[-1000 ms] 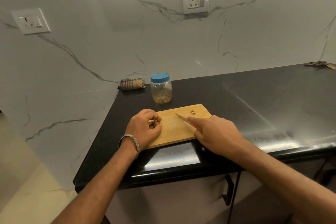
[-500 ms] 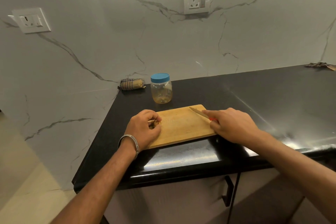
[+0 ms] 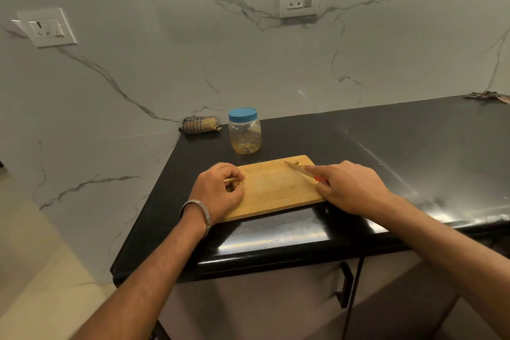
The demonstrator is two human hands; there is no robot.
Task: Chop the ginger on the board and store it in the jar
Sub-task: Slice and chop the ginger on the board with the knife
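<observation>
A wooden cutting board [image 3: 276, 190] lies on the black counter. My left hand [image 3: 218, 190] rests on the board's left end, fingers curled round a piece of ginger [image 3: 238, 181] that is mostly hidden. My right hand [image 3: 347, 188] grips a red-handled knife [image 3: 299, 170], forefinger stretched along the blade. The blade tip lies beside a few chopped ginger bits [image 3: 297, 163] at the board's far right corner. A clear plastic jar [image 3: 244, 131] with its blue lid on stands just behind the board.
A rolled checked cloth [image 3: 201, 124] lies in the counter's back left corner, beside the jar. Another cloth [image 3: 485, 95] sits at the far right by the marble wall. The counter's front edge [image 3: 276, 257] runs just below the board, with a cabinet handle [image 3: 345, 284] underneath.
My right hand has carried the knife from the board's middle toward its far right corner, where the chopped bits lie. My left hand has stayed in place on the ginger.
</observation>
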